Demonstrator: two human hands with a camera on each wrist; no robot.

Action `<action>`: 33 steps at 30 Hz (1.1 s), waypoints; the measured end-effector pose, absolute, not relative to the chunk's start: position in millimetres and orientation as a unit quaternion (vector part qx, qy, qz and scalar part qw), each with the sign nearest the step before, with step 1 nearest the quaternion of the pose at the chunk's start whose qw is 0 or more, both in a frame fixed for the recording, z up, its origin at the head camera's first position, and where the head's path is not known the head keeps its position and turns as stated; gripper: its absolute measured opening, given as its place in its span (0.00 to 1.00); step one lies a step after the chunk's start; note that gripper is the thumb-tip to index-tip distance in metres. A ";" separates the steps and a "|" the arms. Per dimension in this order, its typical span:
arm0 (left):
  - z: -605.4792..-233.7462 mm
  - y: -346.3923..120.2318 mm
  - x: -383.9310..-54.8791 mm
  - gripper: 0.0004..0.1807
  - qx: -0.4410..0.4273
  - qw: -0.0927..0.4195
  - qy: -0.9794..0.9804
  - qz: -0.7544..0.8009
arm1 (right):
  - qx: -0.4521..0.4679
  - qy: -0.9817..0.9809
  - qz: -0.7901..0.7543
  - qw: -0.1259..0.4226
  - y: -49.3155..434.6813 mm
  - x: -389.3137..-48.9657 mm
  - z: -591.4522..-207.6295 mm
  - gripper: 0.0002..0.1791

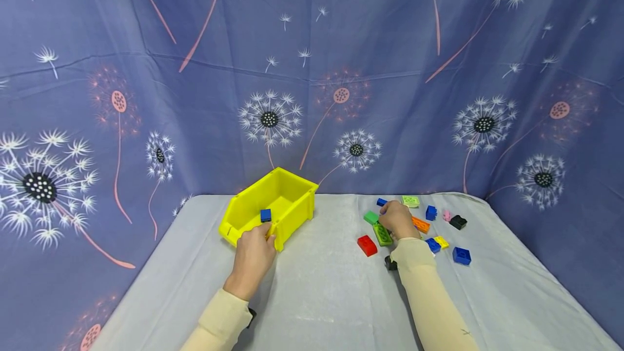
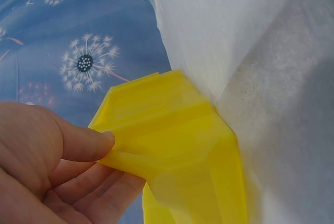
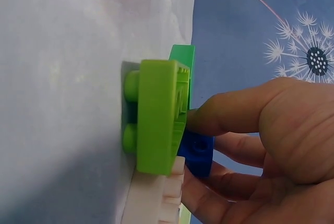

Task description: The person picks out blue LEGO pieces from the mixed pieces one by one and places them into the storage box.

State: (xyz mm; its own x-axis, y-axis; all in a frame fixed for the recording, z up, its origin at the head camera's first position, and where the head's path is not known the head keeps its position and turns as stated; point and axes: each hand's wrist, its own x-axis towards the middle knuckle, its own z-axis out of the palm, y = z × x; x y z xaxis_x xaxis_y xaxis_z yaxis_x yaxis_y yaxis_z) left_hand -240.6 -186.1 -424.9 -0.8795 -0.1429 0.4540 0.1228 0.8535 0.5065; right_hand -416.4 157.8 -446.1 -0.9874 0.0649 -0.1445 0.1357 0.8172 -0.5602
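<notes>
My left hand [image 1: 254, 256] pinches the near rim of a yellow bin [image 1: 297, 218], thumb on one side and fingers on the other, as the left wrist view shows. A small blue brick [image 1: 265, 215] shows inside the bin. On the right, my right hand [image 1: 397, 219] reaches into a spread of toy bricks. Its thumb and fingers pinch a blue brick [image 3: 198, 151], partly hidden behind an overturned lime green brick [image 3: 156, 117]. A green brick [image 1: 371, 217] and a red brick [image 1: 367, 245] lie left of this hand.
Around the right hand lie an orange brick [image 1: 421, 225], a yellow brick [image 1: 441, 242], a pale green brick [image 1: 410, 201], a pink piece [image 1: 447, 215] and several blue and black bricks. A patterned curtain [image 1: 312, 69] hangs behind the cloth-covered table [image 1: 317, 297].
</notes>
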 end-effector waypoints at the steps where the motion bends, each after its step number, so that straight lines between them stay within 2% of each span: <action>1: -424.8 -186.0 -240.4 0.16 0.006 0.245 -0.931 -0.271 | 0.051 0.952 -0.295 0.055 157.6 -416.3 -446.2 0.17; 10: -425.6 -186.4 -241.1 0.15 0.005 0.246 -0.930 -0.272 | 0.037 0.952 -0.302 0.026 156.5 -414.5 -437.7 0.19; 21: -425.5 -186.4 -241.7 0.17 0.010 0.243 -0.931 -0.274 | 0.011 0.944 -0.329 -0.002 155.4 -405.5 -406.6 0.23; 33: -425.5 -185.8 -241.7 0.17 0.015 0.238 -0.933 -0.271 | -0.024 0.936 -0.346 -0.064 147.4 -384.9 -377.7 0.19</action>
